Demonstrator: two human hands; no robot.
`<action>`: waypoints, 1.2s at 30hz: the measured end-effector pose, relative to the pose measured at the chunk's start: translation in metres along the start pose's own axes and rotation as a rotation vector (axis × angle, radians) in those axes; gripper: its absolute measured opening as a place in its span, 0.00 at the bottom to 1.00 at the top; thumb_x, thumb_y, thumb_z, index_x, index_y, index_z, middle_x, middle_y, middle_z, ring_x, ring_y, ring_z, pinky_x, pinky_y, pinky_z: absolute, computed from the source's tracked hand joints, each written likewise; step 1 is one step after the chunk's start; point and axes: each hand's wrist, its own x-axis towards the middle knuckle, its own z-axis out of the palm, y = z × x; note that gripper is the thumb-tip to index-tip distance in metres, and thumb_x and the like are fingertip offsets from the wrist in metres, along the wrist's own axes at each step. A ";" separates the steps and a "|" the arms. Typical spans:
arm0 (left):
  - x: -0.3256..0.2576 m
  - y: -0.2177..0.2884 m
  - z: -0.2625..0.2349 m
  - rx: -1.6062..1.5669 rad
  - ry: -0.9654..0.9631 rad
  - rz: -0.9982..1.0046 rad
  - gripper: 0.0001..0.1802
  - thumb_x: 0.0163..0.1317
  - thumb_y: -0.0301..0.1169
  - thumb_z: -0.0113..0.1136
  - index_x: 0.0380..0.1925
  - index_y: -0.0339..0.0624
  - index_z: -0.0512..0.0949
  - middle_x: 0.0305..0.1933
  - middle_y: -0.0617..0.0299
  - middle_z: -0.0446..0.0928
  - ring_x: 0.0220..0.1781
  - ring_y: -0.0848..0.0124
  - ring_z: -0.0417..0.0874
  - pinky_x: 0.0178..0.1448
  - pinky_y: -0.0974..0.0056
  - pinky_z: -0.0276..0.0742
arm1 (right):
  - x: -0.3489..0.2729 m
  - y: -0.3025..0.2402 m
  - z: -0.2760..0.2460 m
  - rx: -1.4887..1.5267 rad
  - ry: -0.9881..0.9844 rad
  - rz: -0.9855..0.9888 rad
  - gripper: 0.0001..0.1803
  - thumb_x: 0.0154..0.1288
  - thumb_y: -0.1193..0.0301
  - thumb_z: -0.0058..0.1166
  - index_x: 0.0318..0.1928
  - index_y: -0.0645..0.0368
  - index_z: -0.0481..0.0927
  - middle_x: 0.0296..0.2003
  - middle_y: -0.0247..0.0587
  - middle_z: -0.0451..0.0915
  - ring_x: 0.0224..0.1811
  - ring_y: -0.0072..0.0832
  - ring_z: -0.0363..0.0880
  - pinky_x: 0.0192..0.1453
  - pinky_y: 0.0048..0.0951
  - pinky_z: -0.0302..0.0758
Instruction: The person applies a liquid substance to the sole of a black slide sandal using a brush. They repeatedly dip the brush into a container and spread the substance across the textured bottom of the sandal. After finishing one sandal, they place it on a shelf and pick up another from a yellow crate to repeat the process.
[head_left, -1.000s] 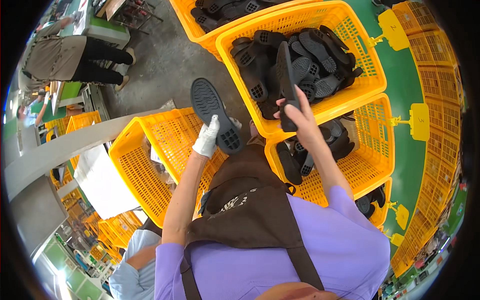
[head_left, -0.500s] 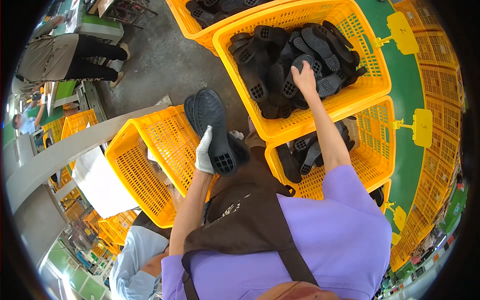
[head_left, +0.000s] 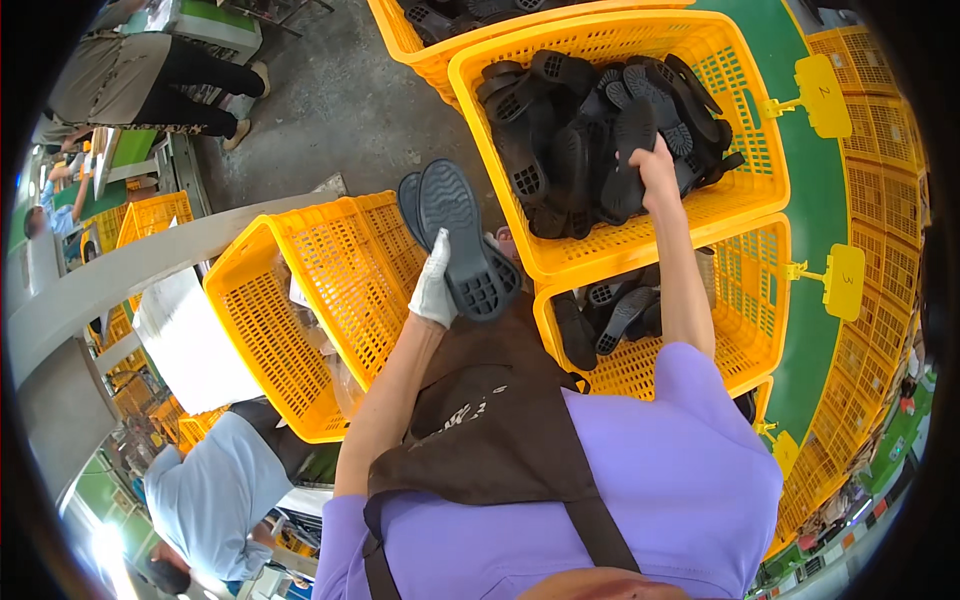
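A: Left hand, entry 1. It wore a white glove and was clenched around the heel ends of 2 black shoe soles, held stacked, tread side facing the camera, toes pointing up and away.

B: Position of those soles?

A: In the air, above the gap between the tilted yellow basket on the left and the stacked baskets on the right. Touching nothing but the glove.

B: Right hand?

A: Bare, arm stretched forward into the upper yellow crate. Fingers were curled over the edge of 1 black sole in the pile. Grasping that sole, as far as the view showed; the underside of the fingers was hidden.

B: Contents of the crate?

A: A loose heap of black soles, some tread up, some on edge. The crate below it held a few more soles at its left end.

B: The tilted basket?

A: Leaning on its side; what was visible inside was a scrap of pale paper or plastic.

B: Surroundings?

A: Grey concrete floor, green floor strip with yellow tags at right. Another person in a light blue shirt was bent over at lower left, and someone in dark trousers stood at upper left.
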 end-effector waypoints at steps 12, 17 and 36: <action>0.000 0.004 -0.045 0.021 -0.054 0.023 0.27 0.69 0.43 0.48 0.64 0.41 0.66 0.65 0.57 0.68 0.62 0.62 0.73 0.67 0.57 0.68 | -0.116 -0.029 0.113 -0.595 -0.872 -0.046 0.16 0.59 0.60 0.57 0.36 0.62 0.82 0.27 0.48 0.82 0.30 0.38 0.83 0.37 0.33 0.77; -0.042 0.018 -0.040 -0.292 -0.088 0.036 0.32 0.69 0.54 0.44 0.61 0.40 0.68 0.60 0.51 0.72 0.59 0.62 0.76 0.64 0.55 0.72 | 0.081 -0.019 0.126 -0.970 -0.154 -1.140 0.29 0.47 0.64 0.66 0.50 0.62 0.75 0.44 0.55 0.79 0.45 0.49 0.78 0.50 0.42 0.75; -0.138 0.033 -0.020 0.159 -0.070 0.274 0.31 0.71 0.46 0.47 0.69 0.46 0.58 0.72 0.67 0.58 0.71 0.75 0.59 0.73 0.65 0.55 | 0.188 0.073 0.165 -0.403 -0.290 0.038 0.38 0.57 0.59 0.58 0.66 0.60 0.63 0.63 0.43 0.68 0.63 0.42 0.65 0.66 0.48 0.61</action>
